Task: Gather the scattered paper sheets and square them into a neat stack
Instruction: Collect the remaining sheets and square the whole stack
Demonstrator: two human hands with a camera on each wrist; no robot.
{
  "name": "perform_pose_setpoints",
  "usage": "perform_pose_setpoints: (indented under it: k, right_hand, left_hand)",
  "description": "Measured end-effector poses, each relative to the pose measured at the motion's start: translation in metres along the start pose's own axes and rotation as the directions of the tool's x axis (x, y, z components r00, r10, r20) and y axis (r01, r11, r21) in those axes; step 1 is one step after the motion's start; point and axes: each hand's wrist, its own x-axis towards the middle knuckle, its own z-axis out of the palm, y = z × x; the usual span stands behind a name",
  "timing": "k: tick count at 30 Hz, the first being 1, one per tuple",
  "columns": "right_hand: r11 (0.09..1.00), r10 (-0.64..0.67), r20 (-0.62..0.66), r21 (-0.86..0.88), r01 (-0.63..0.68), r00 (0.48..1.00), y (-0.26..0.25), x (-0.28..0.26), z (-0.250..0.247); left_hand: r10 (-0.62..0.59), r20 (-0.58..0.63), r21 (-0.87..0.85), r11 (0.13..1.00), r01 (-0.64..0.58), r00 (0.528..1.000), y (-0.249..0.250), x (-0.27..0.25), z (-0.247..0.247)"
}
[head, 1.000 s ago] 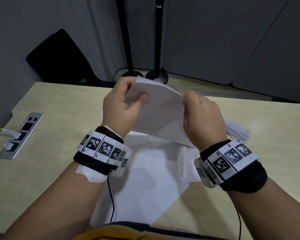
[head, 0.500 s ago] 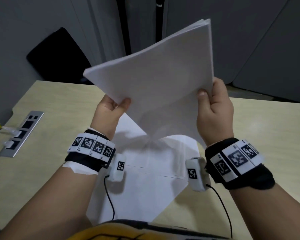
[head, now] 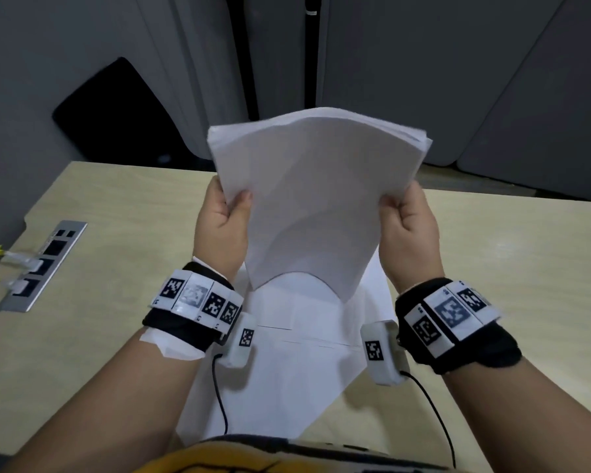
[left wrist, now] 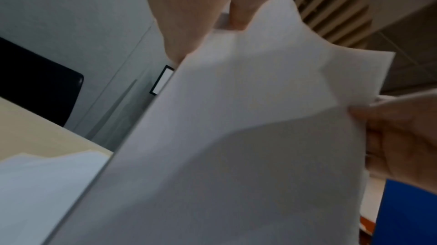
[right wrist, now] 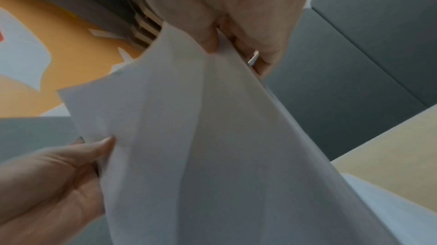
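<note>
White paper stack, bowed, pinched at its side edges by left hand and right hand (thumbs in front), above loose sheets on wooden desk.

left hand: raised, thumb and fingers pinching paper stack | right hand: raised, pinching opposite edge

The head view looks forward and down from above the near edge of the pale wooden table, facing the grey wall panels beyond its far edge. Each wrist view sits close under its hand, looking up along it. All three share the raised sheaf of white paper sheets.
</note>
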Motion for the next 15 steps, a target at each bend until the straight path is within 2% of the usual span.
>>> perform_pose_setpoints:
  k: [2, 4, 6, 9, 13, 15]
  right_hand:
    - [0.996, -0.056, -0.065, 0.059, 0.06, 0.996, -0.004, 0.0, -0.002]
    - [0.991, -0.065, -0.075, 0.112, 0.073, 0.995, -0.004, 0.0, -0.003]
    - [0.995, 0.0, -0.037, 0.101, 0.004, 0.999, 0.002, 0.002, -0.003]
    - [0.996, 0.087, 0.038, -0.022, -0.086, 0.995, 0.009, 0.003, -0.001]
    - [0.997, -0.01, -0.065, 0.073, 0.015, 0.998, 0.004, 0.002, -0.005]
    - [0.996, -0.035, -0.055, 0.083, 0.039, 0.998, 0.005, 0.002, -0.008]
  left_hand:
    - [0.063, -0.025, -0.054, 0.996, -0.064, 0.998, 0.006, 0.002, -0.001]
    - [0.088, 0.0, -0.123, 0.989, -0.088, 0.996, 0.009, 0.002, -0.003]
    - [0.06, 0.023, -0.1, 0.993, -0.057, 0.998, 0.004, 0.001, -0.003]
    - [0.005, 0.022, -0.02, 1.0, -0.004, 1.0, -0.001, -0.005, 0.002]
    - [0.073, -0.056, -0.049, 0.996, -0.076, 0.996, 0.01, -0.004, 0.003]
    - [0.099, -0.057, -0.037, 0.994, -0.101, 0.993, 0.011, -0.004, 0.002]
